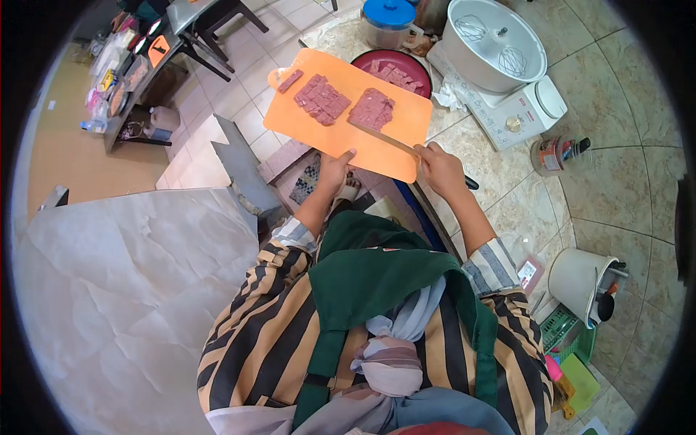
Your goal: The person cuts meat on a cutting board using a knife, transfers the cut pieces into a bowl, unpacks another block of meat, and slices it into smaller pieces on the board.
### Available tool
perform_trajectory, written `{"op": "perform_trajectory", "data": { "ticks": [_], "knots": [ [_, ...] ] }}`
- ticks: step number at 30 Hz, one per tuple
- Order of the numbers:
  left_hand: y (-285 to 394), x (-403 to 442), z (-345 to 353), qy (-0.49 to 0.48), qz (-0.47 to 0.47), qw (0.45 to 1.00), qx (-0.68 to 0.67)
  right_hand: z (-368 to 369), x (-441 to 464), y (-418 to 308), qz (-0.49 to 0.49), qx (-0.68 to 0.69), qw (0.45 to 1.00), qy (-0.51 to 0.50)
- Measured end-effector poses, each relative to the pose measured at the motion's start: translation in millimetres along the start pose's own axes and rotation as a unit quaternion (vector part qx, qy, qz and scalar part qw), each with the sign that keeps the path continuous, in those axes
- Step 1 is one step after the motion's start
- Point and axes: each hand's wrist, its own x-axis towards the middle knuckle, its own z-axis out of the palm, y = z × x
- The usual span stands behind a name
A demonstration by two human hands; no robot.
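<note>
An orange cutting board [279, 119] is held up at a tilt by my left hand [335, 170], its thumb over the near edge. Two piles of diced reddish-pink meat [321, 100] and a separate small strip lie on the board. In my right hand [441, 168], closed around the handle, is a knife [388, 138]; its blade lies against the near side of the right-hand pile. Just behind the board's far edge sits a dark red plate [426, 71] with more cut meat on it, partly covered by the board.
A stand mixer [500, 43] with a white bowl and whisks stands at the back right. Beside it are a blue-lidded jug [389, 22] and a jar [551, 154]. A white utensil bucket [576, 279] is at the right. Far left, a person stands near a loaded table.
</note>
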Motion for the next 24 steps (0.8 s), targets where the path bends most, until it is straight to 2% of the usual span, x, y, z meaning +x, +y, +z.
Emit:
{"op": "perform_trajectory", "data": {
  "ticks": [24],
  "knots": [
    [13.6, -30.4, -11.5, -0.021, -0.024, 0.999, 0.009, 11.2, 65.0, 71.8, 0.048, -0.042, 0.997, 0.034]
  ]
}}
